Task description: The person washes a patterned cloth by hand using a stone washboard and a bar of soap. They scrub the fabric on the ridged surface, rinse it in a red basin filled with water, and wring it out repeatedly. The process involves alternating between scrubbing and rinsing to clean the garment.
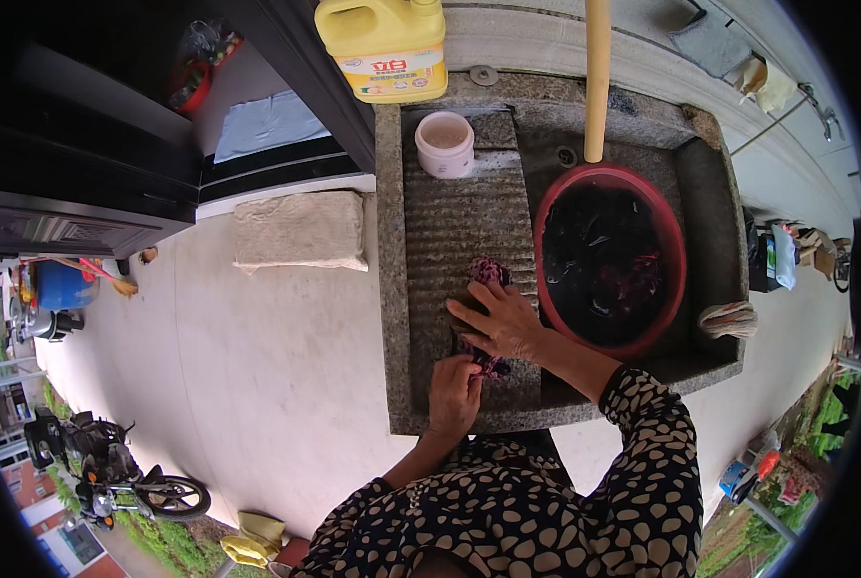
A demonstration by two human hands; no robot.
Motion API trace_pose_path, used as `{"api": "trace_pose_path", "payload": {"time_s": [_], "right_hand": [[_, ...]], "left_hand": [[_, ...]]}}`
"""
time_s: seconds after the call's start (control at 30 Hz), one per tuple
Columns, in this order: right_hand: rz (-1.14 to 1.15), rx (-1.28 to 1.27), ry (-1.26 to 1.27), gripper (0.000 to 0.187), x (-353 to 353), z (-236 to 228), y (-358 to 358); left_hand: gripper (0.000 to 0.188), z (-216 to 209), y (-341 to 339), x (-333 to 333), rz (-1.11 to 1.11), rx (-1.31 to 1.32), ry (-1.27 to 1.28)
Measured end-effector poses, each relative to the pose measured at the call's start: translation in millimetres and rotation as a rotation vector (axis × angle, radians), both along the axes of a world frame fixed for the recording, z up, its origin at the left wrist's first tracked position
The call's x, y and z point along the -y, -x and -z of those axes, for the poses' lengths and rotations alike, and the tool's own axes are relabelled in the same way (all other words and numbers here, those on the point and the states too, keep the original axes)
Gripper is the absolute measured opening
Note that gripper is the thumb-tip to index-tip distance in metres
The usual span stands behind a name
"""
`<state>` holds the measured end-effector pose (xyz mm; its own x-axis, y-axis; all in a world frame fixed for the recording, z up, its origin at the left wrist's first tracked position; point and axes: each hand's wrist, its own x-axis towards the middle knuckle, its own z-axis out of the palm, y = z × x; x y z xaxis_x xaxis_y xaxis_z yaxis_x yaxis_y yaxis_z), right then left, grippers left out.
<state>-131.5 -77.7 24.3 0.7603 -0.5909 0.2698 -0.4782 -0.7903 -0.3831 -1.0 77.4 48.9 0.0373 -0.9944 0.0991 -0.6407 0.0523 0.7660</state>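
Note:
A dark cloth with a pink-purple pattern (489,271) lies bunched on the ridged washboard slope (450,226) of a stone sink (393,318). My right hand (509,326) presses on its middle, fingers spread and flat. Nearer to me, my left hand (453,393) is closed on the cloth's lower end. Both hands hide parts of it. In the basin to the right stands a red tub (678,241), filled with dark water and wet dark and purple fabric (633,279).
A pink-white round jar (445,144) sits at the washboard's top. Behind it stands a yellow jug (382,53). A pale tube (597,87) hangs over the tub. On the sink's right rim rests a light rag (728,320). A beige mat (299,231) and a motorcycle (113,472) are to the left.

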Motion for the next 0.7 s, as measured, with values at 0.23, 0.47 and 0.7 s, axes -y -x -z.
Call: {"api": "trace_pose_path", "payload": {"time_s": [0.23, 0.47, 0.7], "right_hand": [[0.317, -0.133, 0.116, 0.053, 127, 35, -6], [0.297, 0.131, 0.203, 0.046, 74, -3, -3], [0.325, 0.132, -0.021, 0.019, 10, 50, -5]], "left_hand": [[0.026, 0, 8, 0, 0.06, 0.065, -0.027], [0.033, -7, 13, 5, -0.201, 0.177, -0.029], [0.044, 30, 4, 25, -0.111, -0.135, -0.131]]}}
